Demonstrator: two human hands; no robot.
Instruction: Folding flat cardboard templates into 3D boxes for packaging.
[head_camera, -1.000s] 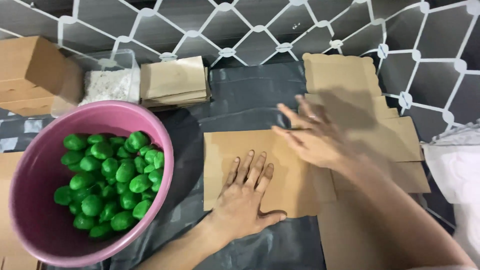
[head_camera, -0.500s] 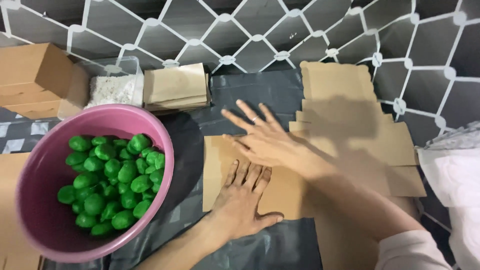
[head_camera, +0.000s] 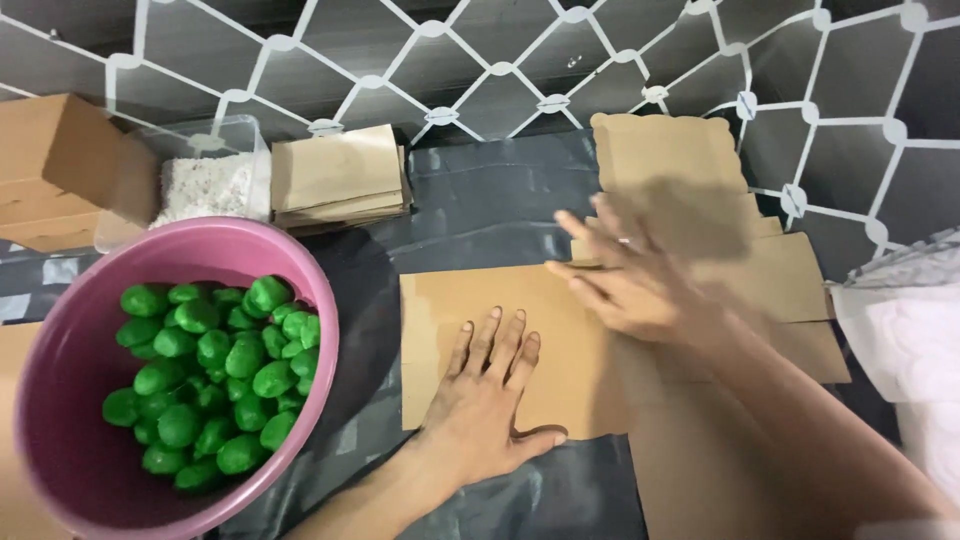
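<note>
The left hand (head_camera: 490, 400) lies flat, palm down and fingers spread, on the flat brown die-cut cardboard sheet (head_camera: 450, 320) near the middle of the dark plastic-covered worktop (head_camera: 500, 200); it grips nothing. The right hand (head_camera: 630, 285), open with fingers extended and blurred, is over the same sheet's right part, grasping nothing. At the worktop's left edge stands a round pink plastic basin (head_camera: 310, 290) of small green oval pieces (head_camera: 210, 370). A stack of folded brown cardboard (head_camera: 340, 180) lies toward the far edge.
</note>
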